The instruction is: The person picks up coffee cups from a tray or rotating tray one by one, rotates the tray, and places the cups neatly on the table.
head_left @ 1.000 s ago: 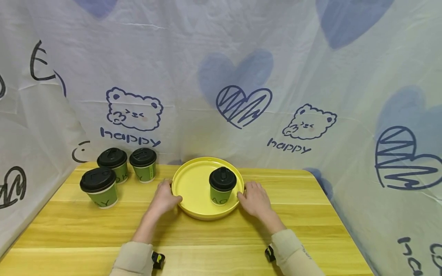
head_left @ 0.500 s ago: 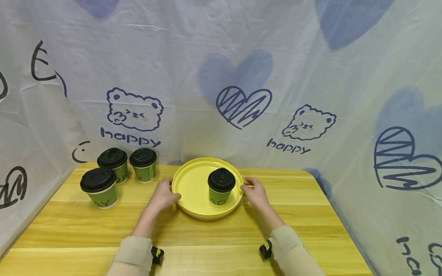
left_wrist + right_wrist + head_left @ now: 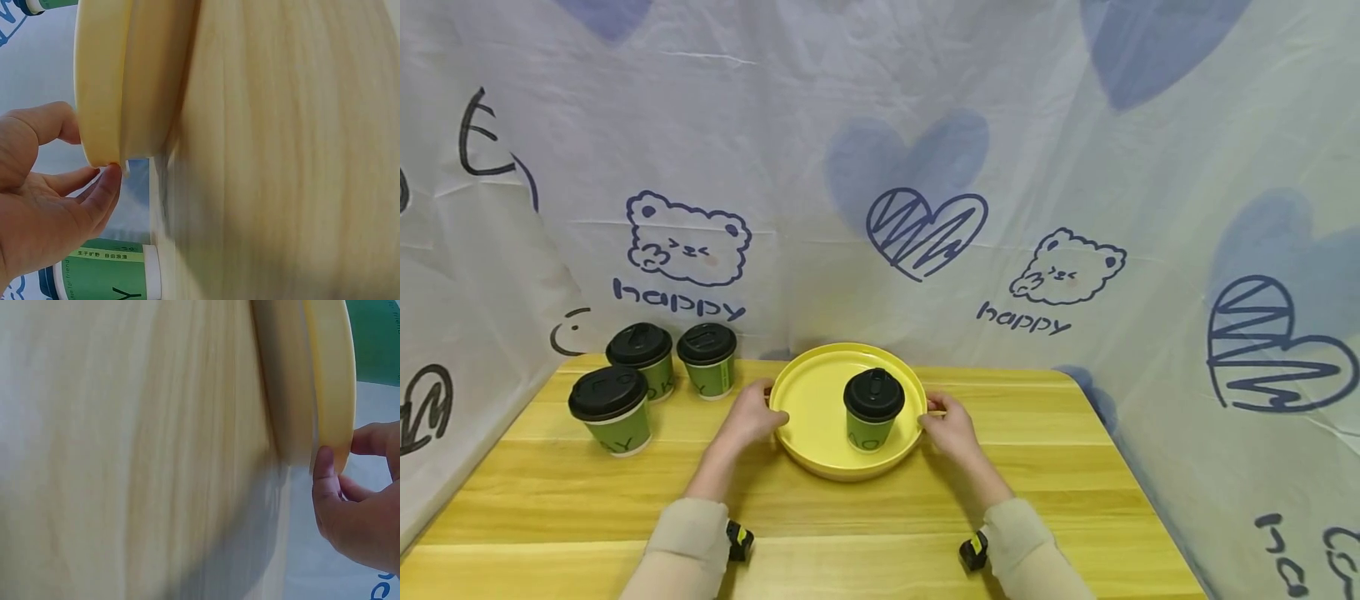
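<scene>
A round yellow tray (image 3: 812,412) lies on the wooden table (image 3: 880,517), and a green paper cup with a black lid (image 3: 872,410) stands upright on its right half. My left hand (image 3: 760,415) holds the tray's left rim and my right hand (image 3: 942,417) holds its right rim. In the left wrist view my left hand (image 3: 87,156) has the thumb over the tray rim (image 3: 100,75) and a fingertip under its edge. The right wrist view shows my right hand (image 3: 347,447) pinching the tray rim (image 3: 331,375) the same way. As far as I can tell, the tray sits on the table.
Three more green lidded cups stand at the table's back left: one nearer (image 3: 610,410) and two behind (image 3: 642,358) (image 3: 707,358). A printed white sheet (image 3: 880,167) hangs close behind and along both sides. The table's front edge is near my sleeves.
Both hands have moved from beside the tray onto its rim and closed on it; the right hand slid back along the right edge. The cups have not moved.
</scene>
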`<state>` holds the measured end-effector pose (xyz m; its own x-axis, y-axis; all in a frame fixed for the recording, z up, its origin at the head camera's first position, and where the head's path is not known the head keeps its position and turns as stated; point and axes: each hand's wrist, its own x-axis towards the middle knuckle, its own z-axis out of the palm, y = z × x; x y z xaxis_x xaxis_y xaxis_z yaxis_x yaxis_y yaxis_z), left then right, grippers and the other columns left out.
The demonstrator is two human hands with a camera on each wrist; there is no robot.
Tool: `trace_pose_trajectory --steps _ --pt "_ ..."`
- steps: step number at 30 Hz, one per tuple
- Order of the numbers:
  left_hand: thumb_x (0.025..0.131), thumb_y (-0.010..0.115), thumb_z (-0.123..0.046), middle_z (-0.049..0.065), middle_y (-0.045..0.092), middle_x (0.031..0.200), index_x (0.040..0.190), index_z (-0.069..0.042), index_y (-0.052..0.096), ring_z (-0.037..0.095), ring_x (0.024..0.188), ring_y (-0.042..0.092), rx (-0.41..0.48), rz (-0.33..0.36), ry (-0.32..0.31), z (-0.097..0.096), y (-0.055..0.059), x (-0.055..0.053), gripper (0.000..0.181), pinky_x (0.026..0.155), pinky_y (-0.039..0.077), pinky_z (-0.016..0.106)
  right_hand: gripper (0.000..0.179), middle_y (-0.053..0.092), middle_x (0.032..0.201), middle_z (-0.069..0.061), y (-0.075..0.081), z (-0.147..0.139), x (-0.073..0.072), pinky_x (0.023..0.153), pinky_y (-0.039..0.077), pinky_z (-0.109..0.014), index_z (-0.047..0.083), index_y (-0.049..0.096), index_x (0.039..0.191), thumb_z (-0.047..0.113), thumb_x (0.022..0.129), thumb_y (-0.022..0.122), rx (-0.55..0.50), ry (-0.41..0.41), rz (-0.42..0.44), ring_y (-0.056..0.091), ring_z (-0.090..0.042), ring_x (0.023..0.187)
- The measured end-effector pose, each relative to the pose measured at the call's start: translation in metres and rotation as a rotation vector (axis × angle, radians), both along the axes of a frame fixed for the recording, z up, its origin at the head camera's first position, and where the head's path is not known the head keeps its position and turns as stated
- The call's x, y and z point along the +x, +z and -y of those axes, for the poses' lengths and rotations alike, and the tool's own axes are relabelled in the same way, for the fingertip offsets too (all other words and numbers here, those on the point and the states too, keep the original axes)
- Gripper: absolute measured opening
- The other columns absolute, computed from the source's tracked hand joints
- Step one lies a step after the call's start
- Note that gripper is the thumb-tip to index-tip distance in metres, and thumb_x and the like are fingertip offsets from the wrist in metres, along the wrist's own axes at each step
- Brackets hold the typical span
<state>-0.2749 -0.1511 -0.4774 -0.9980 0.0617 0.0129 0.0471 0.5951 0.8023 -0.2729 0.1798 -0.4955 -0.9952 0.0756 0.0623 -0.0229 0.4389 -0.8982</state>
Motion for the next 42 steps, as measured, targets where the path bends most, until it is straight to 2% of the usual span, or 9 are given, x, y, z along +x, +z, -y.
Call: trace_pose_trajectory --steps 8,17,24,29,36,42 --pt "0.088 0.066 -0.01 0.037 0.055 0.139 0.139 0.017 0.05 0.048 0.131 0.053 0.042 0.016 0.062 -0.005 0.002 0.007 0.06 0.112 0.044 0.056 0.056 0.059 0.124 -0.024 0.003 0.004 0.013 0.071 0.054 -0.023 -0.014 0.054 0.138 -0.002 0.084 0.061 -0.072 0.004 0.04 0.065 -0.02 0.094" --pt "0.088 0.065 -0.006 0.038 0.052 0.14 0.143 0.017 0.046 0.048 0.13 0.052 0.091 0.052 0.118 -0.011 0.005 0.02 0.062 0.109 0.047 0.055 0.063 0.056 0.128 -0.024 0.003 0.01 0.023 0.069 0.057 -0.024 -0.013 0.049 0.143 -0.003 0.082 0.063 -0.118 0.0 0.08 0.067 -0.018 0.093" --pt "0.082 0.066 0.002 0.038 0.054 0.136 0.141 0.019 0.046 0.045 0.12 0.057 0.089 0.031 0.123 -0.014 0.006 0.026 0.064 0.099 0.052 0.051 0.065 0.056 0.127 -0.025 0.004 0.012 0.028 0.065 0.057 -0.022 -0.016 0.047 0.142 -0.004 0.081 0.064 -0.127 0.008 0.066 0.067 -0.015 0.086" --pt "0.082 0.065 0.004 0.038 0.055 0.137 0.143 0.019 0.045 0.046 0.119 0.06 0.094 0.031 0.117 -0.013 0.004 0.024 0.066 0.093 0.056 0.046 0.06 0.056 0.125 -0.025 0.003 0.011 0.027 0.064 0.057 -0.022 -0.015 0.049 0.142 -0.001 0.085 0.063 -0.117 -0.01 0.047 0.067 -0.014 0.082" --pt "0.082 0.064 0.004 0.037 0.056 0.137 0.144 0.018 0.046 0.046 0.121 0.061 0.097 0.034 0.101 -0.01 0.003 0.019 0.065 0.096 0.057 0.047 0.055 0.057 0.125 -0.02 0.001 0.006 0.019 0.064 0.055 -0.022 -0.014 0.05 0.142 0.003 0.091 0.062 -0.093 -0.046 0.037 0.064 -0.017 0.087" --pt "0.083 0.064 0.002 0.035 0.056 0.139 0.145 0.016 0.047 0.041 0.12 0.059 0.089 0.039 0.103 -0.008 0.0 0.012 0.065 0.098 0.055 0.046 0.053 0.06 0.125 -0.02 0.001 0.002 0.011 0.076 0.057 -0.028 -0.011 0.051 0.143 0.006 0.094 0.06 -0.027 -0.045 0.044 0.066 -0.026 0.101"
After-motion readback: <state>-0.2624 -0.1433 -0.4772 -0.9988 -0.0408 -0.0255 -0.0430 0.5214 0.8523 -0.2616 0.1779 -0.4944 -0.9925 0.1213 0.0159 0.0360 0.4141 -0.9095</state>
